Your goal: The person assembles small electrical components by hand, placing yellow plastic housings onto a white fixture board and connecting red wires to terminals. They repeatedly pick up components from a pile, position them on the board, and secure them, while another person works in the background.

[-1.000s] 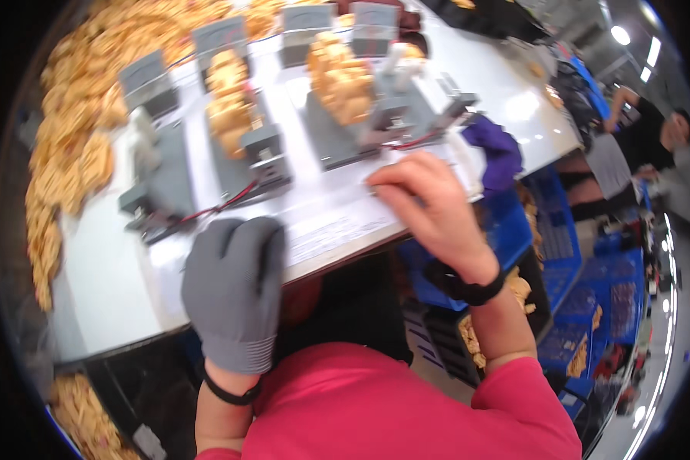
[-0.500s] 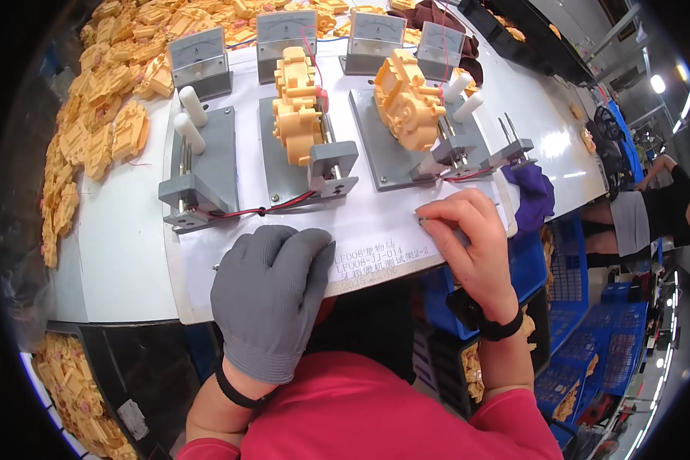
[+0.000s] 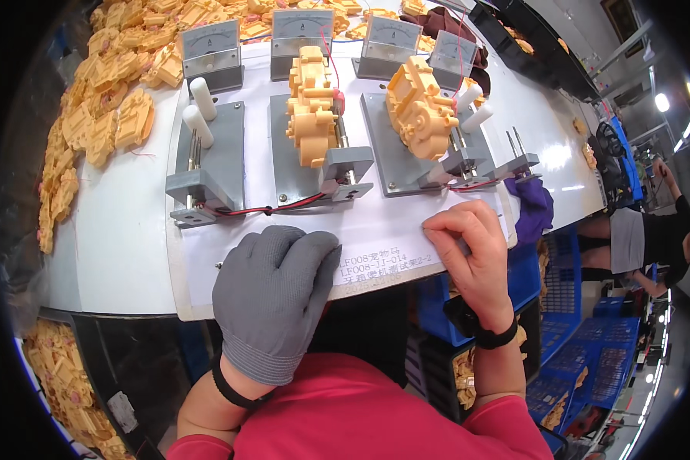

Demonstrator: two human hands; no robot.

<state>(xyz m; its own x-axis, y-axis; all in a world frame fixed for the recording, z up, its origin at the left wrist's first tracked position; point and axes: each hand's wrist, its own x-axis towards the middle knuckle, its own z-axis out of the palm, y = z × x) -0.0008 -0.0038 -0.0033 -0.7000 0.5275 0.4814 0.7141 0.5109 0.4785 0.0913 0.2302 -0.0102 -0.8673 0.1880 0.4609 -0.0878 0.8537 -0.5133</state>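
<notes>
Head view: gloved left hand (image 3: 274, 291) flat, fingers spread, pressing the white board (image 3: 130, 253) at its near edge. Bare right hand (image 3: 471, 257) curled, fingertips on the board's printed sheet (image 3: 383, 238), gripping nothing. Blue crates (image 3: 571, 376) below hold yellow parts (image 3: 468, 376).

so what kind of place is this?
Most likely a factory test bench for small yellow plastic gearbox parts: grey clamp fixtures with red wires, a row of analogue meters behind, a heap of yellow parts, and blue crates below.
</notes>
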